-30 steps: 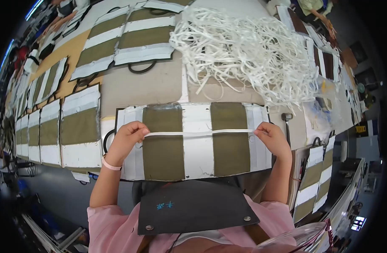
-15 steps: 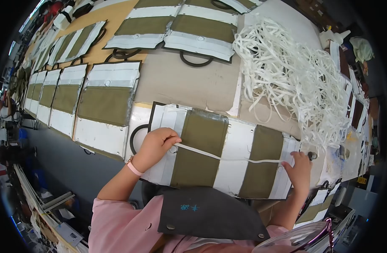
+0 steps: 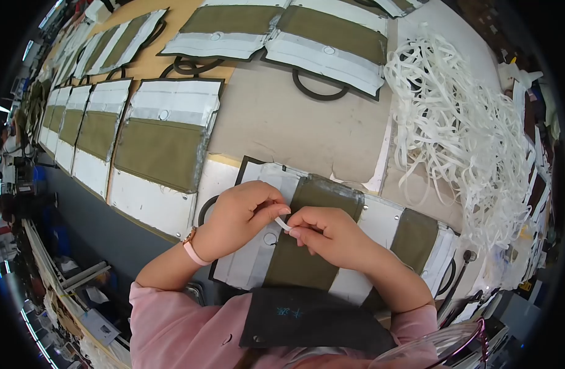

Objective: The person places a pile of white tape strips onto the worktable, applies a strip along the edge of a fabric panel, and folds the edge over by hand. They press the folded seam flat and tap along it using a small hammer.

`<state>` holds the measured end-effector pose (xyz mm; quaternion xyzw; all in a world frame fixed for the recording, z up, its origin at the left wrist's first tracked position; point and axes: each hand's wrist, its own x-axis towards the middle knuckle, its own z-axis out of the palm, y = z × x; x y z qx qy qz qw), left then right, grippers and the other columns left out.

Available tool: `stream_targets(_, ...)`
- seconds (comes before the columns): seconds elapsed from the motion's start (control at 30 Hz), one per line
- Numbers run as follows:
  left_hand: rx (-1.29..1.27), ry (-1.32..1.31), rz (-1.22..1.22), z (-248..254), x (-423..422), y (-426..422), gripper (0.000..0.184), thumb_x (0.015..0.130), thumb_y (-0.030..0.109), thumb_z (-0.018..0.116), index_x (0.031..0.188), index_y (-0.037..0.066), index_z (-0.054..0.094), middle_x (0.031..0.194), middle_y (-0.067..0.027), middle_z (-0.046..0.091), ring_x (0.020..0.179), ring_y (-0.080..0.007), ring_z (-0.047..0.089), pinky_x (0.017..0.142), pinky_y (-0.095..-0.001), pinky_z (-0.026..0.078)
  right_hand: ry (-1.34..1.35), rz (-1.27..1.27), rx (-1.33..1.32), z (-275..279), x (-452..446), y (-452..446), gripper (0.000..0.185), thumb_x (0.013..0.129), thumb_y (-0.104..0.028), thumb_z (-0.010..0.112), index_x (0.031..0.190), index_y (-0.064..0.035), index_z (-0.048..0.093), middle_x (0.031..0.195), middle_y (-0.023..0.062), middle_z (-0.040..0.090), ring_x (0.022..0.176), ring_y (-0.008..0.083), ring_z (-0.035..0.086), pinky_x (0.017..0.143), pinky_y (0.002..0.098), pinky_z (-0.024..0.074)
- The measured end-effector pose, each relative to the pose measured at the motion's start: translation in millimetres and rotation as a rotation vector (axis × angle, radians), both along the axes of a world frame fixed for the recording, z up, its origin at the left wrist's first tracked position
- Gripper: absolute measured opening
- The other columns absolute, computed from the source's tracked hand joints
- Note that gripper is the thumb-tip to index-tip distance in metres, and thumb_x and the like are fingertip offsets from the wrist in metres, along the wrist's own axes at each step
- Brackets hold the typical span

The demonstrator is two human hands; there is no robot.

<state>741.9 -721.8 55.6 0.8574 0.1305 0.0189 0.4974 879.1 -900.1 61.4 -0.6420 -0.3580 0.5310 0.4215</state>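
Clock positions run from the strip. At ten o'clock, at least four olive-and-white panels (image 3: 159, 147) stand in a row. One left hand (image 3: 240, 212), just at ten, pinches one white strip (image 3: 282, 223); one right hand (image 3: 333, 237), just at four, pinches it too, fingertips nearly touching. Beneath lies one work panel (image 3: 307, 261) with two olive bands. One strip pile (image 3: 458, 129) sits at two.
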Motion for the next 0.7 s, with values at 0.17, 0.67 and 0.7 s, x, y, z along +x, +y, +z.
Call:
stream_targets(0.17,0.384,-0.208,0.069,-15.5,22.8,9.3,0.024,0.085,0.006,0.073,0.108,0.004,0.070,0.096,-0.0090,0.063,0.085,-0.0259,0.060,0.076,-0.0352,0.050,-0.109,-0.258,-0.025,-18.6,11.7,-6.8,0.010,0.095,-0.010,0.062,0.099,-0.0012,0.064,0.081,0.0076,0.062,0.070,0.0190,0.056,0.064,0.0315,0.0453)
stream_targets(0.67,0.533,-0.229,-0.057,-37.0,41.5,9.4,0.012,0.080,0.003,0.071,0.090,0.005,0.065,0.091,-0.0093,0.062,0.086,-0.0320,0.057,0.076,-0.0410,0.048,-0.550,-0.107,0.336,-53.4,2.9,-7.4,0.005,0.089,-0.009,0.064,0.091,-0.0069,0.067,0.085,0.0081,0.064,0.080,0.0307,0.063,0.070,0.0413,0.0508)
stream_targets(0.7,0.542,-0.239,-0.058,-37.6,41.5,8.6,0.013,0.079,0.003,0.071,0.090,0.005,0.064,0.091,-0.0093,0.061,0.085,-0.0320,0.057,0.076,-0.0411,0.048,-0.555,-0.106,0.333,-53.6,3.0,-7.3,0.005,0.089,-0.009,0.064,0.091,-0.0072,0.067,0.085,0.0081,0.064,0.080,0.0306,0.063,0.070,0.0413,0.0508)
